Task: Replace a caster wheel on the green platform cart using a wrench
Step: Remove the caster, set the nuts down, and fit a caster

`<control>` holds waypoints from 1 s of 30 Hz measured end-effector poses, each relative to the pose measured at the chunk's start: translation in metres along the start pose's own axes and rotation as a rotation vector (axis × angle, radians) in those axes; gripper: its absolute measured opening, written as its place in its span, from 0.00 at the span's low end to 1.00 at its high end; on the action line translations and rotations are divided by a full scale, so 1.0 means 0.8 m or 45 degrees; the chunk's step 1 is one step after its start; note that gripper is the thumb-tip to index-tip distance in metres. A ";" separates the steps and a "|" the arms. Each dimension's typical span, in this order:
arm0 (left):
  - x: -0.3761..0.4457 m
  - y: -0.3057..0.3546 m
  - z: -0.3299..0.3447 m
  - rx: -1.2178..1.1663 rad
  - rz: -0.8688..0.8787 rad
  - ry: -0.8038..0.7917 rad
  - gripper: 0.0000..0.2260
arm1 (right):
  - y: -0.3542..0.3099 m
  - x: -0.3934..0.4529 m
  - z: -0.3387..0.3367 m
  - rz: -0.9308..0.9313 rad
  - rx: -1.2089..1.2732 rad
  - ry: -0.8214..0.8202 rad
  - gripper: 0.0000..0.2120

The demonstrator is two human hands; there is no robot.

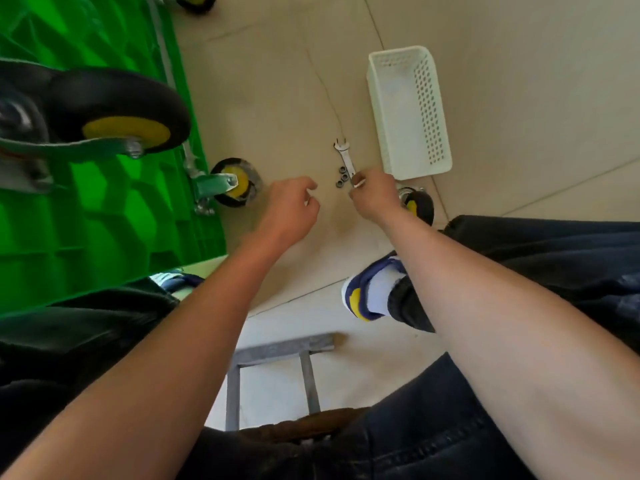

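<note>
Indoor spot, bare tiled floor (277, 81) in large pale beige tiles with thin grout lines; I'm low to it, working straight on the ground. Looks like a plain utility or storeroom-type space, though I can't tell which. Signs: green platform cart (86, 230) tipped up beside me, ribbed underside and casters showing; a wrench (344, 159) and small nuts (343, 176) lying loose on the tiles; a white perforated plastic basket (408, 109) as parts bin; a grey metal frame (277, 355) near my knees.

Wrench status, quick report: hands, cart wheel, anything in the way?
Right hand grips wrench on floor. Left hand open, empty. Loose caster behind right wrist. Nuts beside wrench.
</note>
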State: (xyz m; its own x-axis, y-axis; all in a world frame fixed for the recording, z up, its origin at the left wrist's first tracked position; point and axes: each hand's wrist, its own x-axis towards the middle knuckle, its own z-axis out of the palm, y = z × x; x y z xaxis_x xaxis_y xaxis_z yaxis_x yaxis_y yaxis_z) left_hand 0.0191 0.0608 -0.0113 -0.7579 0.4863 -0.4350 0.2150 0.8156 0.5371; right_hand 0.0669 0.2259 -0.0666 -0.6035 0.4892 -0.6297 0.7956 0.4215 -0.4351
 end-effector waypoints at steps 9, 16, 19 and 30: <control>0.061 -0.039 0.040 -0.109 -0.211 -0.143 0.15 | 0.010 0.058 0.064 0.296 0.184 0.122 0.08; 0.056 -0.063 0.057 -0.195 -0.256 -0.169 0.14 | 0.002 0.073 0.103 0.387 0.198 0.254 0.18; 0.045 -0.070 0.052 -0.208 -0.224 -0.154 0.13 | -0.004 0.079 0.113 0.367 0.204 0.335 0.12; 0.026 -0.082 0.017 -0.149 -0.195 -0.077 0.14 | 0.004 0.018 0.102 0.203 0.557 0.332 0.08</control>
State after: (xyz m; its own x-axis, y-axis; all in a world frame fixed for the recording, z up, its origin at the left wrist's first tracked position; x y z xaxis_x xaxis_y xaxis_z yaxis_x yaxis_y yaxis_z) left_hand -0.0025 0.0217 -0.0650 -0.7373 0.3799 -0.5587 0.0244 0.8413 0.5400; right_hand 0.0656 0.1717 -0.1298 -0.4219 0.7181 -0.5534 0.7925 -0.0043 -0.6099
